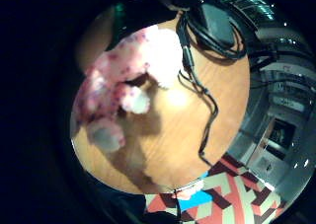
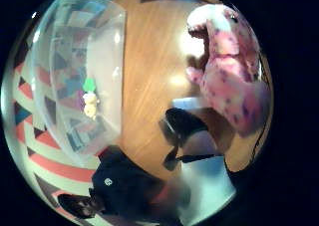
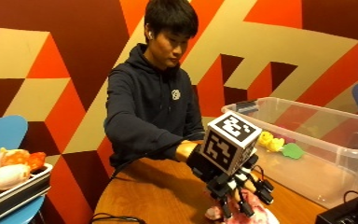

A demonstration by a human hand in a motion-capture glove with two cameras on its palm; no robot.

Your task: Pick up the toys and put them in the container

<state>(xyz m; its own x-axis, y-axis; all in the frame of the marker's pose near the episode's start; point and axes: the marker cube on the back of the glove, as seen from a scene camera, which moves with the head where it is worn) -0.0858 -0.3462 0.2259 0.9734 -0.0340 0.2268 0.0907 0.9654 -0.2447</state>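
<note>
A wall of orange, maroon and tan shapes stands behind me, and I sit at a round wooden table (image 3: 148,186). From the outside view, my gloved right hand (image 3: 229,184) hangs low over the table's near edge, its fingers (image 3: 244,205) reaching down onto a pink plush toy (image 3: 241,215) directly beneath it — only a sliver of the toy shows at the picture's bottom, so I cannot tell from here whether my fingers have curled round it or merely rest on it. The clear plastic container (image 3: 328,154) sits on the table beyond my hand, well apart, with small yellow and green toys (image 3: 278,143) already lying in it. In the little finger side palm view, the same pink, spotted plush toy (image 1: 123,86) fills one side, close to my palm, lying on the wood with its white-tipped limbs spread; a black cable (image 1: 202,95) trails across the table beside it. In the thumb side palm view, the plush toy (image 2: 229,71) stretches lengthwise beside a finger of my glove (image 2: 182,126), its long axis running roughly along the table's edge, while the container (image 2: 79,76) stands across bare wood on the opposite side. I judge the coming move to be a lift, then a carry across to that container. Which end is the toy's head, I cannot say.
</note>
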